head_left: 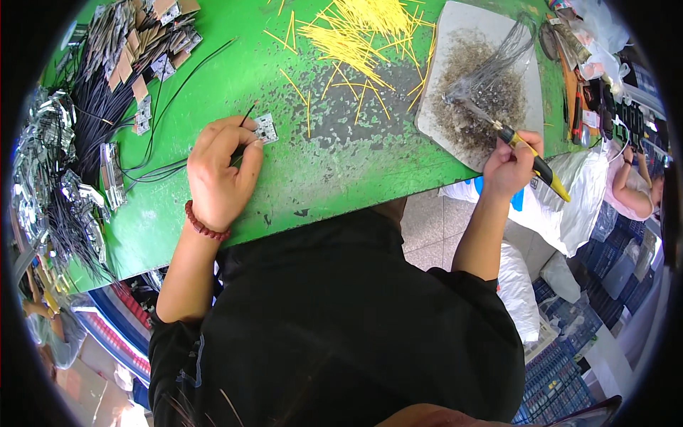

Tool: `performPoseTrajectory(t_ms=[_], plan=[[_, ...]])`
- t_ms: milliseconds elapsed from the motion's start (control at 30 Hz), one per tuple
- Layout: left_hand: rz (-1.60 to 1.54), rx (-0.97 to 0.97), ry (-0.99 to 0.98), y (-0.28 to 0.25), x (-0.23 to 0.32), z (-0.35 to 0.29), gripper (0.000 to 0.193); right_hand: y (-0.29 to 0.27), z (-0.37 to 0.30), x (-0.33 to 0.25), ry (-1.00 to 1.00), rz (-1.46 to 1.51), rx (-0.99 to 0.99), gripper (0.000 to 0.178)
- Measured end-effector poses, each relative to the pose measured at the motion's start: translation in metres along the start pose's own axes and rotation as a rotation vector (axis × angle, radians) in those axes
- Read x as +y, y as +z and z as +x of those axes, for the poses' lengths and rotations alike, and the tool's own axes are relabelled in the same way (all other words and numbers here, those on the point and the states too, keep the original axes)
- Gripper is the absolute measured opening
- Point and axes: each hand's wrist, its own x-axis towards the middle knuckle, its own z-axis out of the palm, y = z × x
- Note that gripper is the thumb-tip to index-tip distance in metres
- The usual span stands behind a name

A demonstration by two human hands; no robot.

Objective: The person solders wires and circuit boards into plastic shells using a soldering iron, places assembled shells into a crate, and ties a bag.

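Note:
My left hand (217,171) is closed in a pinch on a thin black wire (248,114), whose end sticks up past the fingertips. Touching those fingertips is a small pale circuit board (266,129), lying on the green tabletop. My right hand (509,165) grips a yellow-and-black soldering iron (543,171) like a pen. Its metal tip points left over a grey slab (442,117) covered with brownish residue and bright specks. A tangle of thin grey strands (506,57) lies on that slab beside the tip; their exact kind is unclear.
Yellow cut wires (356,43) are strewn across the table's far middle. At left lie boards with black wires (128,57) and a heap of shiny silver parts (46,156). Tools (575,107) line the right end. White sacks (562,199) stand below the edge; other people sit either side.

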Motion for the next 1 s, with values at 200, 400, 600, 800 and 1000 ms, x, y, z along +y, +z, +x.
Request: performPoseTrajectory(t_ms=[200,400,600,800,1000], plan=[[0.013,0.023,0.050,-0.003,-0.005,-0.001,0.007,-0.021,0.016,0.004,0.113,0.271,-0.066,0.034],[-0.030,0.020,0.091,0.002,-0.007,0.003,0.007,-0.010,0.015,-0.023,0.302,0.333,-0.279,0.054],[0.032,0.050,0.062,0.001,-0.009,0.001,0.006,0.056,-0.025,-0.016,0.352,0.406,-0.477,0.038],[0.075,0.035,0.044,0.002,-0.010,0.003,0.008,0.118,-0.077,-0.001,0.253,0.224,-0.496,0.033],[0.116,0.037,0.062,0.002,-0.005,0.003,0.010,0.146,-0.106,0.013,0.065,-0.010,-0.487,0.023]])
